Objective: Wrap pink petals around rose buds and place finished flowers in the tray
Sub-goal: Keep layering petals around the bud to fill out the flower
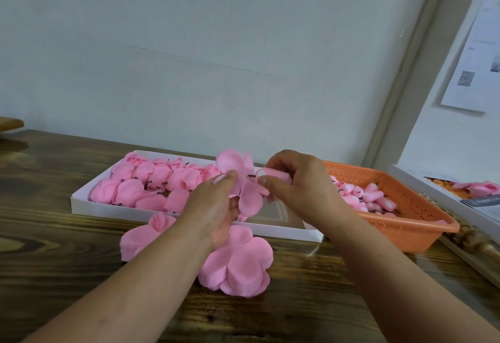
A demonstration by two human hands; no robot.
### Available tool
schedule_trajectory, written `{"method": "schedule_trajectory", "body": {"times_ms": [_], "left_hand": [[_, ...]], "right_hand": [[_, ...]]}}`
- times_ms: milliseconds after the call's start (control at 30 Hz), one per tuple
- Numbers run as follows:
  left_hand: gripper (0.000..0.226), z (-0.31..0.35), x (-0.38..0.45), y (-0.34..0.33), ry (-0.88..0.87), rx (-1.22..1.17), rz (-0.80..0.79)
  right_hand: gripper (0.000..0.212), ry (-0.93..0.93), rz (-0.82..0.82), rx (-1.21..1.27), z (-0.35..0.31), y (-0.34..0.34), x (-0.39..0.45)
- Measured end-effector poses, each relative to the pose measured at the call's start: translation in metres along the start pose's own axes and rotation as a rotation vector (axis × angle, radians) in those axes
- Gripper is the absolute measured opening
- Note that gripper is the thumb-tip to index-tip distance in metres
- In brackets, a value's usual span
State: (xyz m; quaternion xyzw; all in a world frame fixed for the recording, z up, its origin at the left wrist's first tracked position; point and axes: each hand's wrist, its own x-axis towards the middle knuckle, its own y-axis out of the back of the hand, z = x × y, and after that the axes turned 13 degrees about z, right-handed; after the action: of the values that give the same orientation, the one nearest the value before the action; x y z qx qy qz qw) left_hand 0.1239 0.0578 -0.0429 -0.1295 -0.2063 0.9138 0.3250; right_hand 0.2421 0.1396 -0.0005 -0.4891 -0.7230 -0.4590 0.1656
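Nearest on the dark wooden counter (67,275) lie two loose pink petal sheets: a large one (238,264) just below the hands and a smaller one (143,234) to its left, partly under the left forearm. Both lie flat and touch the front wall of the white tray.

Above them the two hands meet in the air over the tray's front edge. The left hand (216,207) has its grip clamped on a spread petal sheet (243,183), fingers curled behind it and the thumb pressing from the front, so the lobes fan up and down around the hand. The right hand (295,183) has its grip closed in a pinch on a rose bud (273,173), thumb below and fingertips curled above; the pale rolled bud points left into the middle of the held sheet. A short dark stem stub shows between the two hands.

Behind the hands sits one long white tray (113,211), its left half packed with finished pink flowers (151,183) in two rough rows; they overlap too much to count exactly, but there are more than a dozen. Its right half shows bare floor.

To the right, touching the tray's end, stands one orange perforated basket (414,223) holding a heap of small rose buds (365,196), too many and too jumbled to count.

Farther right lies a flat white box (433,191) with a pink flower pictured on it. A sheet of paper (470,71) hangs on the wall behind.
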Motion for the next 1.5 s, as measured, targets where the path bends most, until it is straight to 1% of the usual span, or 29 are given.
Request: {"method": "schedule_trajectory", "body": {"times_ms": [100,200,300,367,467,600,800,933,1033,1167,1300,1400,1500], "left_hand": [[0.022,-0.001,-0.002,-0.002,0.007,0.027,-0.030],[0.023,-0.001,-0.001,-0.001,0.011,0.023,-0.032],[0.022,0.000,0.000,0.002,0.021,-0.001,-0.018],[0.021,-0.001,-0.001,0.001,0.017,-0.003,-0.014],[0.020,-0.003,-0.002,-0.001,0.006,0.002,-0.013],[0.021,-0.002,-0.004,-0.001,0.030,-0.017,-0.039],[0.021,-0.001,-0.006,-0.001,0.043,-0.031,-0.009],[0.024,-0.002,-0.009,-0.002,0.070,-0.075,-0.042],[0.026,-0.004,-0.012,-0.001,0.112,-0.134,-0.045],[0.028,-0.005,-0.013,-0.001,0.173,-0.204,-0.020],[0.035,-0.009,-0.012,-0.001,0.140,-0.117,-0.049],[0.036,-0.012,-0.010,0.002,0.110,-0.024,-0.067],[0.034,-0.012,-0.008,0.005,0.104,0.069,-0.084]], "right_hand": [[0.011,0.052,-0.021,-0.096,-0.001,-0.002,-0.001],[0.011,0.103,0.028,-0.206,-0.001,-0.002,-0.002],[0.011,0.117,0.098,-0.188,-0.001,0.001,-0.005],[0.010,0.126,0.110,-0.141,-0.002,0.002,-0.006],[0.011,0.133,0.071,-0.143,-0.005,0.001,-0.007],[0.016,0.153,0.022,-0.252,-0.003,-0.002,-0.006],[0.017,0.230,0.020,-0.369,-0.005,-0.004,-0.007],[0.016,0.207,0.065,-0.378,-0.005,-0.009,-0.008],[0.007,0.200,0.012,-0.370,-0.006,-0.010,-0.007],[0.011,0.209,-0.038,-0.394,-0.009,-0.011,-0.007],[0.008,0.245,-0.111,-0.416,-0.010,-0.013,-0.009],[0.014,0.239,-0.148,-0.435,-0.008,-0.014,-0.006],[0.010,0.213,-0.157,-0.362,-0.003,-0.015,-0.005]]}}
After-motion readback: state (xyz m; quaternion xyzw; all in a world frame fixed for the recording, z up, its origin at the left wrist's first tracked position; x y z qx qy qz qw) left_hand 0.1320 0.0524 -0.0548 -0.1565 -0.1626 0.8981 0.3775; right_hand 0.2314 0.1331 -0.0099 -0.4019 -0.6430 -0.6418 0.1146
